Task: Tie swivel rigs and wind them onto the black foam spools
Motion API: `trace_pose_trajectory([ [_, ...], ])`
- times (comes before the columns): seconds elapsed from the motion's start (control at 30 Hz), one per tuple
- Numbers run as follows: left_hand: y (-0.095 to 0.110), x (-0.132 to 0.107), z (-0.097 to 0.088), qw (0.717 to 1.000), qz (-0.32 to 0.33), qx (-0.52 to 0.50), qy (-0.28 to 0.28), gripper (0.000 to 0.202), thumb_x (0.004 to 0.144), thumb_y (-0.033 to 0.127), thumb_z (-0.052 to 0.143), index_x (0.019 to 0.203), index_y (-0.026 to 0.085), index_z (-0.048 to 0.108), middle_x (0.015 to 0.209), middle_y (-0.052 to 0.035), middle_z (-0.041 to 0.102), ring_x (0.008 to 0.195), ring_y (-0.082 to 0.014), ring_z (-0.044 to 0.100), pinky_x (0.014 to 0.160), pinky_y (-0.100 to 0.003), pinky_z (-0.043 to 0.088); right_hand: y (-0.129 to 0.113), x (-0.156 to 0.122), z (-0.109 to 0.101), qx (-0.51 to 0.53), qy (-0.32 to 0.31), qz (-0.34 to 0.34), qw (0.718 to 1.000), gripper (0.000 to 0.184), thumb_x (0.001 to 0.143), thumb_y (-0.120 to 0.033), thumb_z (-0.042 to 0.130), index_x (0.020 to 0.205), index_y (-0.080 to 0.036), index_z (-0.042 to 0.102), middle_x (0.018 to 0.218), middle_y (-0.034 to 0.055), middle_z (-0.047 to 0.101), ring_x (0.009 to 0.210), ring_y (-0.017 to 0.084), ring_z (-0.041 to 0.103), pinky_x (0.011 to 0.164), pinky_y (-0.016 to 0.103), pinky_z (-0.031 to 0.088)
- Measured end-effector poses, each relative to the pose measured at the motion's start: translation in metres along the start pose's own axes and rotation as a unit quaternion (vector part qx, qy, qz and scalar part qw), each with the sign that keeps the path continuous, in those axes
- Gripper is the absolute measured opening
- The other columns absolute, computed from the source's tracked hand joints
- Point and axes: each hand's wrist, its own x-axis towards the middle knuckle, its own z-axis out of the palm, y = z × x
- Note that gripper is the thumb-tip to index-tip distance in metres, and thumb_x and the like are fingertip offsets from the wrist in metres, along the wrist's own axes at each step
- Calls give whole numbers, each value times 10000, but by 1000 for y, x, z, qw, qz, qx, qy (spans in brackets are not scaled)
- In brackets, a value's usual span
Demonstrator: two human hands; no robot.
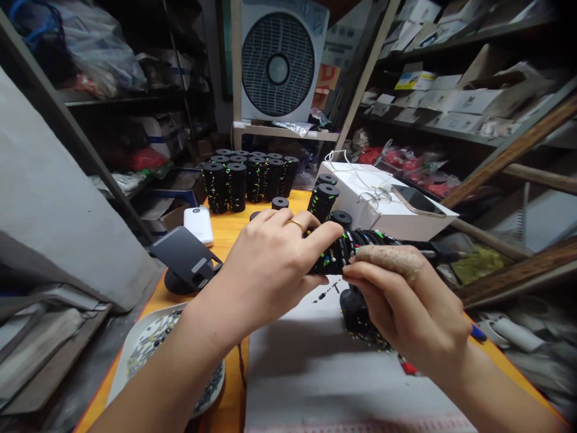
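My left hand, a gold ring on one finger, wraps round the left part of a black spool. The spool lies sideways above the table and is dotted with small green, white and coloured bits. Against its right side, my right hand pinches thumb and index finger together; the index finger is wrapped in tan tape. What lies in that pinch is too small to make out. Below the spool, a dark base with bright specks around it stands on a white sheet. Tiny dark parts lie on the sheet.
Several upright black spools stand at the back of the orange table. At left are a white tray of small pieces, a dark phone stand and a white device. A white box bears glasses and a phone.
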Motion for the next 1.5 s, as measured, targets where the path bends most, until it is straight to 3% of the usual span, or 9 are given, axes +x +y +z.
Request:
trace_pose_trajectory([
  [0.17,0,0,-1,1000,-4,6,-4,383,798,336,673,1134,205,546,1085,-67,663,940,-287,616,815,-413,465,0,-6,4,-20,22,-34,999,330,795,31,650,1099,-96,639,1009,145,636,960,286,633,803,425,565],
  [0.37,0,1,-1,1000,0,10,-6,384,812,331,653,1159,205,546,1080,-80,668,966,-299,615,813,-419,466,10,-15,5,40,18,-41,998,485,885,-12,555,1349,-151,523,1091,104,670,1069,262,624,878,362,588],
  [0.53,-1,1,-2,1000,3,14,6,417,785,362,698,1140,204,545,1062,-83,674,958,-310,617,812,-434,479,7,-36,-11,-103,-44,-135,984,393,858,0,578,1244,-70,606,1278,147,585,1165,265,540,1014,348,480],
  [0.6,-1,1,-3,1000,4,15,7,451,766,368,721,1145,204,540,1076,-84,675,957,-313,619,822,-443,482,-5,-56,-20,-96,-78,-92,988,384,856,0,582,1220,-112,626,1267,134,574,1139,250,530,979,357,480],
  [0.67,0,2,-3,1000,5,17,6,468,756,356,734,1151,202,537,1102,-88,675,962,-313,621,826,-444,484,-16,-77,-24,-25,-125,26,991,286,890,-20,521,1112,-128,665,1129,129,621,1046,257,550,885,401,507],
  [0.8,2,2,-4,999,11,34,-4,481,759,350,736,1167,188,538,1113,-102,678,967,-320,620,816,-452,485,-26,-105,-12,14,-228,180,957,171,897,-95,544,912,-181,691,858,81,625,808,238,555,632,362,519],
  [1.0,8,3,-14,1000,-3,18,0,551,760,395,734,1221,179,522,1172,-109,670,1048,-313,606,889,-453,468,-25,-114,15,3,-249,178,952,250,842,-35,578,1040,-127,699,874,122,640,830,291,562,672,427,525],
  [1.17,15,10,-18,999,-8,21,-25,601,740,406,751,1249,188,519,1214,-103,650,1080,-312,592,915,-462,457,-37,-125,8,31,-238,215,947,269,832,12,542,1002,-142,682,929,109,633,845,270,567,678,399,531],
  [1.5,19,17,-4,998,-3,62,-31,677,713,389,780,1278,145,498,1168,-106,675,1017,-305,620,847,-438,487,-36,-119,0,70,-185,273,941,198,934,-119,469,809,-183,607,776,68,618,730,228,587,594,346,519],
])
